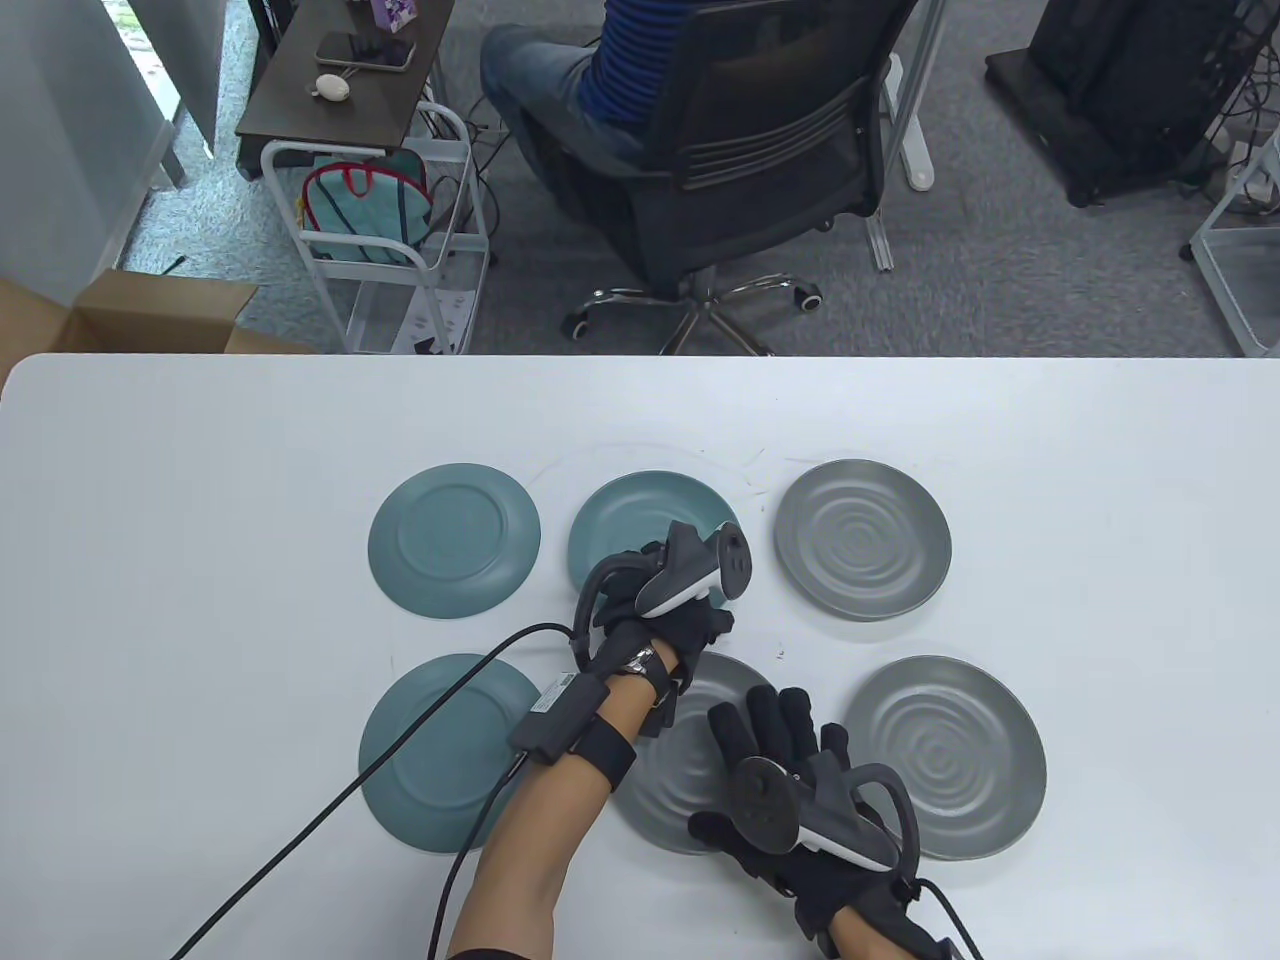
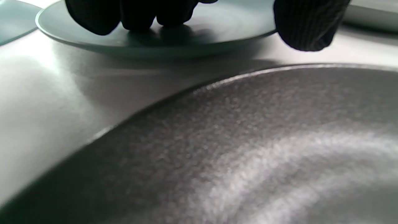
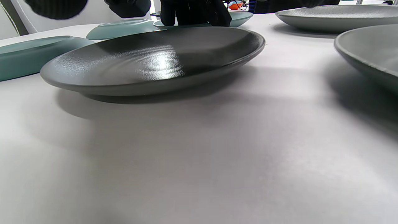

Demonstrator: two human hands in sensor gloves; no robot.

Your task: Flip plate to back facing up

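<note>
Handling first: we judge the round teal matte plate in the middle of the far row [image 1: 625,520] to be rigid, glazed-looking ware of moderate weight, breakable if dropped and likely slick under glove fabric. Its rim is shallow and sits close to the white tabletop [image 1: 200,450], so the best purchase looks to be the near edge, fingers on top and thumb worked beneath, then a tilt on the far edge before turning it over.

Position: six plates lie in two rows of three. This one is far-row centre, face up, its hollow showing. The left hand [image 1: 665,610] lies over its near edge. In the left wrist view, the fingertips [image 2: 136,15] rest inside the rim, while the thumb [image 2: 307,26] hangs outside it, just above the table. We see no clamp yet; fingers and thumb stand apart with the rim between them.

The right hand [image 1: 790,790] hovers, fingers spread, holding nothing, over the round dark grey textured plate [image 1: 690,770] in the near row centre.

Appearance: smooth teal surface, plain and without ripple. The teal plate at far left [image 1: 455,540] shows a raised foot ring, so we judge it already back up. The grey plate at far right [image 1: 862,540] shows concentric ripples.
</note>
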